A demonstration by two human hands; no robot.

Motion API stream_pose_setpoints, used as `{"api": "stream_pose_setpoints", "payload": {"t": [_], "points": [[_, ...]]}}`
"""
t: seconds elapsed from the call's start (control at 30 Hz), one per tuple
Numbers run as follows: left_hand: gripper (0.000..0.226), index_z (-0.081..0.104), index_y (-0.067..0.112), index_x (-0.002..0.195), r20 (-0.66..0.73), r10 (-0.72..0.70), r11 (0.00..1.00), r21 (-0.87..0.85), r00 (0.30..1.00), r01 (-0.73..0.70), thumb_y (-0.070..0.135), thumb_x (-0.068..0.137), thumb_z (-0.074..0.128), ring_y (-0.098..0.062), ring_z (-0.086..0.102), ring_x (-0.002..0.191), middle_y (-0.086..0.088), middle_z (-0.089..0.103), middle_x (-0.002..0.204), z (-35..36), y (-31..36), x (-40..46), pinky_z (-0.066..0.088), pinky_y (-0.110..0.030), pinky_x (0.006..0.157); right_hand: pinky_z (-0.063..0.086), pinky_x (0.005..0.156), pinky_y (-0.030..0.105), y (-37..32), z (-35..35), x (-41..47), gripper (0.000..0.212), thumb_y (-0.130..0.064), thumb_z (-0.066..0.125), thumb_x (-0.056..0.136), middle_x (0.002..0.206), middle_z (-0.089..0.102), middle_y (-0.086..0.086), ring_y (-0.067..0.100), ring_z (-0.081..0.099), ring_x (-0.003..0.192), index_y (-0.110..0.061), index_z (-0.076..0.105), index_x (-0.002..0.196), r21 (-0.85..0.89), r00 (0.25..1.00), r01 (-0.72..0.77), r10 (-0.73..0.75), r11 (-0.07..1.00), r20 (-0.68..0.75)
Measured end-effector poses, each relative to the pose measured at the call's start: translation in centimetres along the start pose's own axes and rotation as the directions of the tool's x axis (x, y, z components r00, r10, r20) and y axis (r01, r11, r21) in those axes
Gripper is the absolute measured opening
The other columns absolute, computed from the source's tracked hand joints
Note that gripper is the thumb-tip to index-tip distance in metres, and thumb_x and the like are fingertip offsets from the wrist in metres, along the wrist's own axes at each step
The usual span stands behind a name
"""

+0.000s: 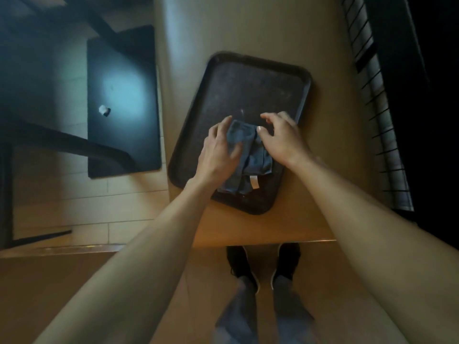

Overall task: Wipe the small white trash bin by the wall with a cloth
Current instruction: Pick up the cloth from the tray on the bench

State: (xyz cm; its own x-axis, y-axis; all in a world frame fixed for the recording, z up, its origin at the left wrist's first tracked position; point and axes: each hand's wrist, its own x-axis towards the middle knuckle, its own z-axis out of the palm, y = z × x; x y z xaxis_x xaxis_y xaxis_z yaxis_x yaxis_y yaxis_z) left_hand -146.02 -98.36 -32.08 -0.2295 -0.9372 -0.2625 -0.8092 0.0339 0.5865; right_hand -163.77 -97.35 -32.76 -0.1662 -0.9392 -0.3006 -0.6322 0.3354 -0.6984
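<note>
I see a soft blue-grey cloth (250, 157), folded and wrinkly, lying on a dark flat tray (248, 88) with round corners in the middle of the frame. My left hand (218, 152) grips the cloth's left side, fingers curled over the fold. My right hand (280, 137) rests its thumb on the cloth, its fingers spread loosely above the tray. The tray sits on a smooth wooden table (248, 26). I cannot find the white bin here.

both arms stretched out forward, left hand (218, 150) pinching a cloth (248, 157) with curled fingers, right hand (280, 137) hovering just beside it, fingers spread and loosely bent
</note>
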Motion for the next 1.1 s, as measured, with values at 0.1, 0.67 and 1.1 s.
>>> {"api": "stream_pose_setpoints", "payload": {"t": [0.1, 0.67, 1.1], "points": [[0.066, 0.025, 0.029, 0.155, 0.025, -0.023, 0.999, 0.025, 0.999, 0.023, 0.040, 0.097, 0.055, -0.027, 0.036, 0.140, -0.004, 0.033, 0.156, 2.0, -1.3, 2.4, 0.035, -0.041, 0.111, 0.042, 0.108, 0.040, 1.5, 2.2, 2.2, 0.045, -0.035, 0.052, 0.098, 0.135, 0.051, 0.006, 0.025, 0.052, 0.127, -0.018, 0.053, 0.140, -0.031, 0.999, -0.026, 0.028, 0.999, 0.043], [0.027, 0.061, 0.027, 0.119, 0.000, -0.098, 0.991, -0.094, 0.995, 0.097, 0.037, 0.096, 0.054, -0.012, 0.053, 0.103, 0.008, 0.049, 0.110, 3.0, -2.6, -1.4, 0.053, -0.038, 0.090, 0.051, 0.091, 0.043, 1.3, 4.3, -1.6, 0.026, -0.023, 0.064, 0.089, 0.116, 0.052, -0.001, 0.020, 0.056, 0.107, -0.021, 0.060, 0.114, -0.004, 0.998, -0.033, 0.033, 0.999, 0.049], [0.028, 0.043, 0.045, 0.116, -0.043, 0.013, 0.965, -0.263, 0.999, -0.024, 0.024, 0.099, 0.051, -0.007, 0.051, 0.105, 0.025, 0.051, 0.100, -6.1, 2.7, -12.0, 0.048, -0.031, 0.084, 0.052, 0.084, 0.023, -7.4, -4.7, -12.1, 0.028, -0.020, 0.067, 0.091, 0.109, 0.065, -0.013, 0.005, 0.061, 0.100, -0.030, 0.063, 0.117, 0.134, 0.993, 0.079, -0.089, 0.988, 0.076]]}}
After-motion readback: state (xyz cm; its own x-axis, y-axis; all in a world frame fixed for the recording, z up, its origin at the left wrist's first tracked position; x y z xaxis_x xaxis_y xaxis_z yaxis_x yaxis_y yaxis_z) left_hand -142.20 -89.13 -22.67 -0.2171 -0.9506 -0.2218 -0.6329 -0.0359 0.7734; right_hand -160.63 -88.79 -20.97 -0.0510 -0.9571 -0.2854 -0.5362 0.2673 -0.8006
